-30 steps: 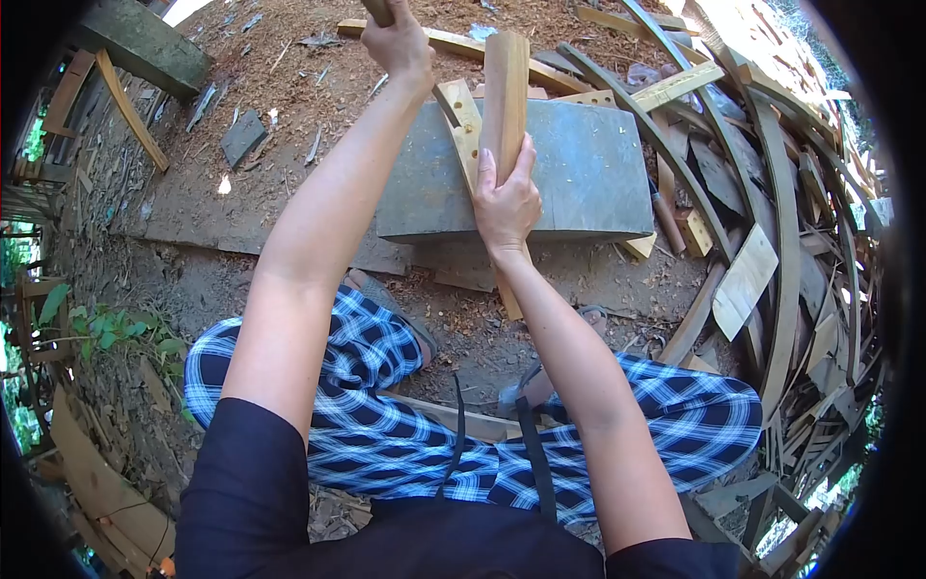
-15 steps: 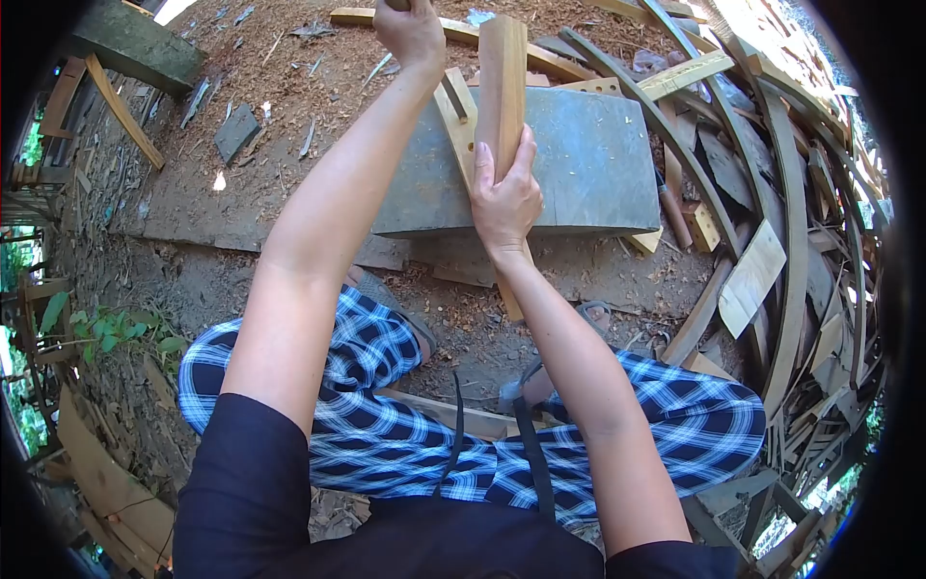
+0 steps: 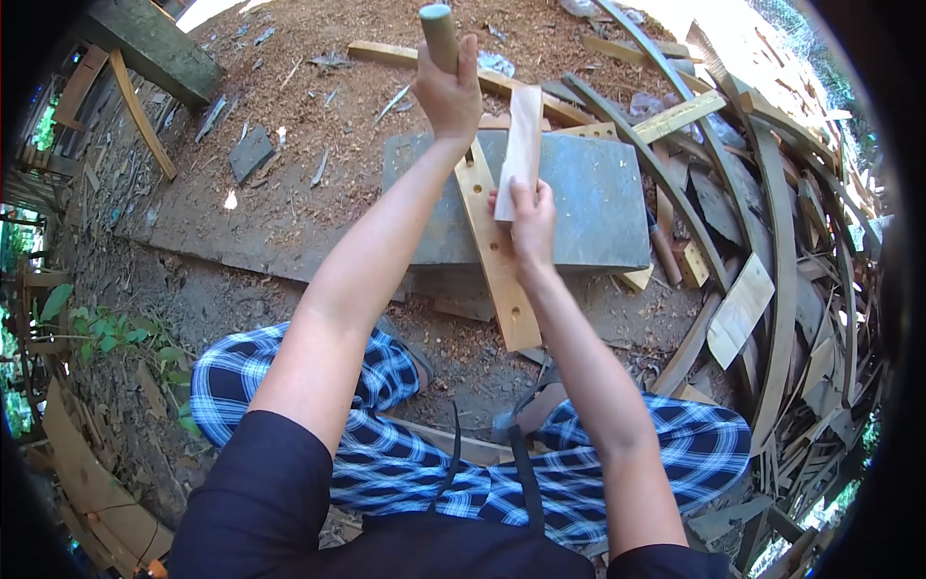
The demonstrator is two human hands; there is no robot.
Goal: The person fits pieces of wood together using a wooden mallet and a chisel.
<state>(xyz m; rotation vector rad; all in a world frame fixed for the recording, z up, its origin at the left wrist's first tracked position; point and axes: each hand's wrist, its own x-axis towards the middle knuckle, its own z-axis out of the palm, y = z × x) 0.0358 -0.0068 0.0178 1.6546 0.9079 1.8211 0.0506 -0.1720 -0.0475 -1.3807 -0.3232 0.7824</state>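
Note:
My left hand (image 3: 449, 96) is closed around a thick round handle (image 3: 440, 37) with a pale greenish end pointing up. Whatever lies below that fist is hidden. In my right hand (image 3: 532, 224) is a flat-sided wooden block (image 3: 523, 140), gripped near its lower end and tilted slightly. Behind and below both hands, a light wooden strip with several round holes (image 3: 494, 262) slants across the edge of a grey stone block (image 3: 603, 198). The strip's lower end hangs over the front of the stone, toward my feet.
Long curved wooden strips (image 3: 786, 280) and offcuts pile up on the right. Wood shavings (image 3: 299, 87) cover the ground beyond the stone. A concrete beam (image 3: 154, 48) stands at the upper left, and a long wooden piece (image 3: 386, 53) lies behind the stone.
My left hand has come down and right, bringing the round handle into fuller view. My right hand has lowered the wooden block and turned it. More of the holed strip shows.

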